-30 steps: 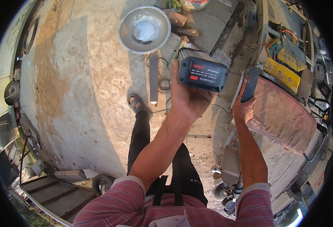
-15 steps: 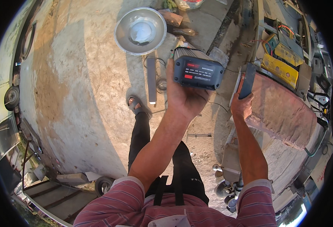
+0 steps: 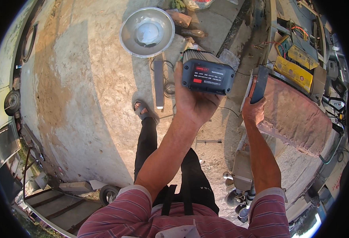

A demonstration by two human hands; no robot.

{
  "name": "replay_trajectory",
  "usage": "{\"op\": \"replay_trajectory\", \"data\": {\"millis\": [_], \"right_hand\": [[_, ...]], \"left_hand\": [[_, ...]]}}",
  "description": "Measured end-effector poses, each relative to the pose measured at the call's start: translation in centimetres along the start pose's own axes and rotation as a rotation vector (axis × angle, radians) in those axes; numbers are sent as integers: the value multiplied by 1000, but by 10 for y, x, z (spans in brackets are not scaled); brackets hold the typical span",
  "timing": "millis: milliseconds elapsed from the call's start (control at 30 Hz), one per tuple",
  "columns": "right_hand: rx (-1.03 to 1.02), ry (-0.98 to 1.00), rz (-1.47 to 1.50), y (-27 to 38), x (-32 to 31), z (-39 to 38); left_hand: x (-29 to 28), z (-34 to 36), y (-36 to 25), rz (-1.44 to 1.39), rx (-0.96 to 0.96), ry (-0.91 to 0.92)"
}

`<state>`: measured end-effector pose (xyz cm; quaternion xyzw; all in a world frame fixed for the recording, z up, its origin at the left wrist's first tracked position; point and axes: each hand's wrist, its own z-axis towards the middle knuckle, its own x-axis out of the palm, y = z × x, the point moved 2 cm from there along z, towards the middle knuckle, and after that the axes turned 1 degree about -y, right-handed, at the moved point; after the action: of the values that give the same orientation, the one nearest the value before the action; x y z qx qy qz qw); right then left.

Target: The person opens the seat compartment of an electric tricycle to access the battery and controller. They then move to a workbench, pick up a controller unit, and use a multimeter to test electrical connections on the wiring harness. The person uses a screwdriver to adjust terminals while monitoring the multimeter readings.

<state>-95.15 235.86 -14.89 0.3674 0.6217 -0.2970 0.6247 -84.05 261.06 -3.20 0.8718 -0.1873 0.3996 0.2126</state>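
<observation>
My left hand holds up a finned metal box, its fingers under and along its left side. The box looks like an electrical unit; its black end cap has screws at the corners, a printed label and a red patch, and pale ribs run along its top. A thin dark cable hangs near its lower right. My right hand is closed on the lower end of a dark, flat rectangular piece that stands upright, with an orange-red edge showing on its left. Its kind I cannot make out.
A metal basin stands on the ground ahead, near a brick. A long dark bar and coiled cable lie on the ground. To the right are a reddish slab and a yellow-cased device with wires.
</observation>
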Motion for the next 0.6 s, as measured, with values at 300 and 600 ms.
{"op": "replay_trajectory", "data": {"millis": [300,600], "right_hand": [[30,50,-3,2,-2,1],[10,33,-11,1,-2,1]], "left_hand": [[-2,0,0,28,0,-36],[-5,3,3,3,3,-16]]}}
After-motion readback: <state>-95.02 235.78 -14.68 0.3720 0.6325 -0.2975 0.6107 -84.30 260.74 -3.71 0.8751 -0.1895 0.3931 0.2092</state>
